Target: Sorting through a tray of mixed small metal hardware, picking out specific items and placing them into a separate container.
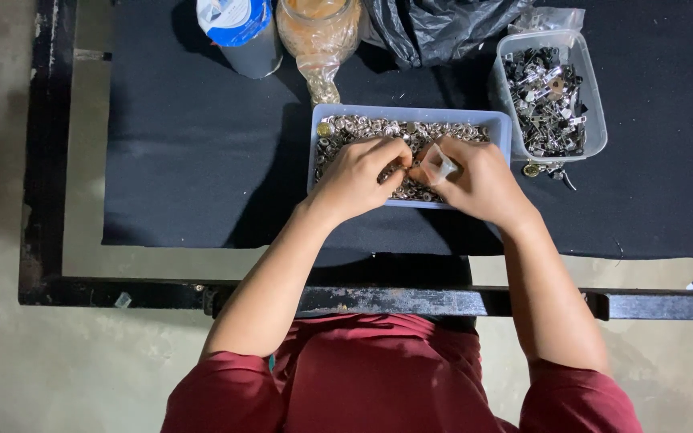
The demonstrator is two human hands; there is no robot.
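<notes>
- Left hand (356, 176), grip pinched on small metal rings (362, 128) in the pale blue tray (411, 114), frame centre.
- Right hand (479, 180), grip grasping a small clear plastic bag (440, 164), fingertips meeting the left's.
- Clear tub of metal clips (551, 100) just right; jar (318, 32) above, on the black desk (202, 144).

Black-topped table (202, 160) with worn metal frame carried: blue tray (411, 115) of snaps, clear tub (595, 120) of clips (a few spilled beside it), jar (318, 32), can (238, 32), black bag (435, 28).
</notes>
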